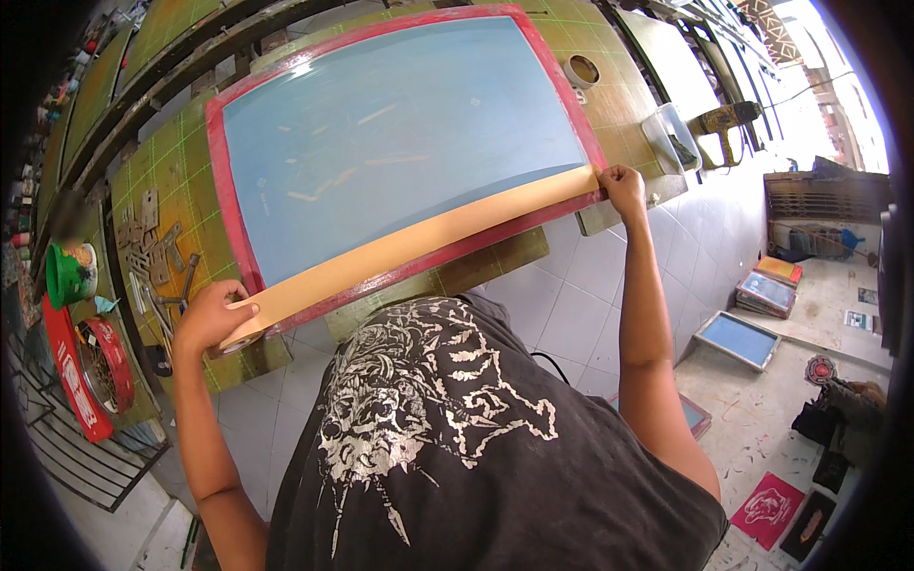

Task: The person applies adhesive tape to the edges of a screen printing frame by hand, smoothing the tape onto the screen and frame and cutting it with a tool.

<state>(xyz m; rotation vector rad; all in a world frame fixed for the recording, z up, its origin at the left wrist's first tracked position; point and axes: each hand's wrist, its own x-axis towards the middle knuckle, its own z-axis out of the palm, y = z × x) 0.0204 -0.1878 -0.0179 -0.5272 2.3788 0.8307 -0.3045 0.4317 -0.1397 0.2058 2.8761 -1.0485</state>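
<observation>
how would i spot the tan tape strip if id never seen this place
Find the big blue screen set in a red frame on the green, grid-lined table. Along the screen's near long edge runs the tan tape strip. It is the one long, flat tan band, unlike the blue and red beside it.

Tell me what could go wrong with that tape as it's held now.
The tan tape spans the frame's near side with a hand at each end, so uneven tension between the left hand and right hand might leave it crooked or creased along the blue screen and red frame.

Loose metal tools lie close beside the left hand; a sideways slip could knock them.
</observation>
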